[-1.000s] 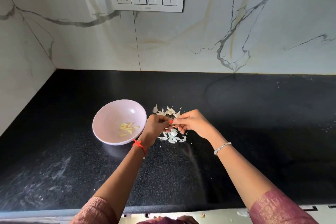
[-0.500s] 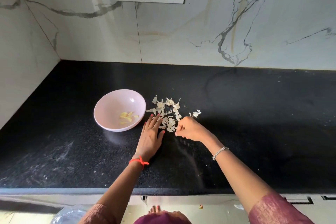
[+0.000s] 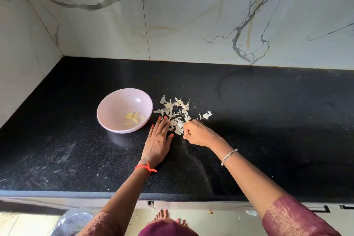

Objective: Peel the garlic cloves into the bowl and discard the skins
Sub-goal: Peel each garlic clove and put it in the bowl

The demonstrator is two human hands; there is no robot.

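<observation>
Garlic skins [image 3: 177, 113] spread sideways; left hand [image 3: 158, 140] flat, grip apart; right hand [image 3: 199, 134] pinches them.

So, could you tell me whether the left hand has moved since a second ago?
Yes. Against the bowl, the left hand has dropped toward the near edge of the counter and now lies flat, fingertips at the garlic skins.

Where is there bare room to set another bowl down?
Bare: black stone counter right of the white papery garlic skins, and left of the pink round bowl. Crowded: between bowl and skins, where left hand and right hand work.
</observation>
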